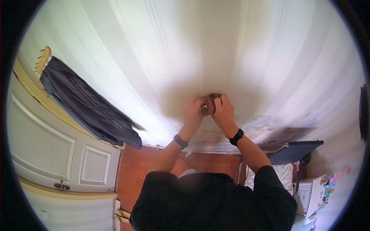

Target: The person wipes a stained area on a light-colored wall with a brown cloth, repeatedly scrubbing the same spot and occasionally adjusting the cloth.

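Note:
A small reddish-brown folded thing (210, 106) with a leathery look is held up in front of the pale striped wall. Its exact kind is hard to make out; a gap in it shows something pale. My left hand (192, 113) has its fingers closed on the left side of it. On the other side, my right hand (224, 112) grips its edge with bent fingers over the top. Both wrists carry black bands. The fingertips of my left hand are partly hidden.
Left, a dark jacket (86, 102) hangs from a wooden hook rack (43, 60) beside a white door (42, 140). Stains mark the wall's (212, 46) lower part. At the lower right are a dark-backed folding chair (295, 151) and a white cabinet (305, 197), above reddish flooring (133, 169).

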### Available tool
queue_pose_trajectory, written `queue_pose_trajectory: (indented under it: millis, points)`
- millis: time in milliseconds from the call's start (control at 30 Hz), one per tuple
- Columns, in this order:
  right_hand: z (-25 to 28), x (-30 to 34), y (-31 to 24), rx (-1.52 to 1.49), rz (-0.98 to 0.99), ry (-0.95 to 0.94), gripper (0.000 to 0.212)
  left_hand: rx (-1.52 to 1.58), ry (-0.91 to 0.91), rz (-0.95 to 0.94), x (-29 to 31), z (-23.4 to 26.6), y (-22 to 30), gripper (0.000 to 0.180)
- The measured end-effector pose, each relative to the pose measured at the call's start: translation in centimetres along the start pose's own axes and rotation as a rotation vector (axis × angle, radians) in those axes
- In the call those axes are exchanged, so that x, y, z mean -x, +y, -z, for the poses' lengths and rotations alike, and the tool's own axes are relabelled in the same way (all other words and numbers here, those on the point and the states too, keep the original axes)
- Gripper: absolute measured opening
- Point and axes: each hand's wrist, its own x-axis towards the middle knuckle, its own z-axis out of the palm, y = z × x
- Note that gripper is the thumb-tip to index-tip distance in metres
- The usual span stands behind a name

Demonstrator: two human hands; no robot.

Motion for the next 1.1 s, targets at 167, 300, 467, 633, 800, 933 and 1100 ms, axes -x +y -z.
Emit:
queue_pose_trajectory:
  millis: [167, 300, 467, 633, 800, 933, 1100]
  points:
    - [0.3, 0.1, 0.3, -0.018, 0.007, -0.028, 0.031, -0.076, -0.005, -0.087, 0.2, -0.1, -0.3, 0.04]
    - [0.9, -2.5, 0.1, -0.012, 0.008, -0.004, 0.034, -0.072, 0.063, -0.181, -2.6, -0.1, 0.2, 0.035]
    - [6.6, -11.6, -3.6, 0.002, 0.066, 0.126, 0.042, -0.099, 0.274, -0.266, -10.1, 3.4, 4.3, 0.033]
    - [8.2, -14.5, -4.8, -0.037, 0.034, 0.161, 0.051, -0.063, 0.209, -0.267, -13.4, 5.9, 6.5, 0.04]
    - [8.0, -14.2, -5.7, -0.01, -0.042, 0.159, 0.052, -0.03, 0.192, -0.255, -12.8, 5.7, 5.6, 0.042]
    - [6.1, -13.5, -5.4, 0.038, -0.05, 0.18, 0.049, 0.0, 0.233, -0.229, -11.9, 5.5, 4.9, 0.04]
    - [2.4, -10.5, -5.6, -0.038, 0.007, 0.193, 0.038, -0.045, 0.23, -0.217, -8.9, 5.6, 1.0, 0.037]
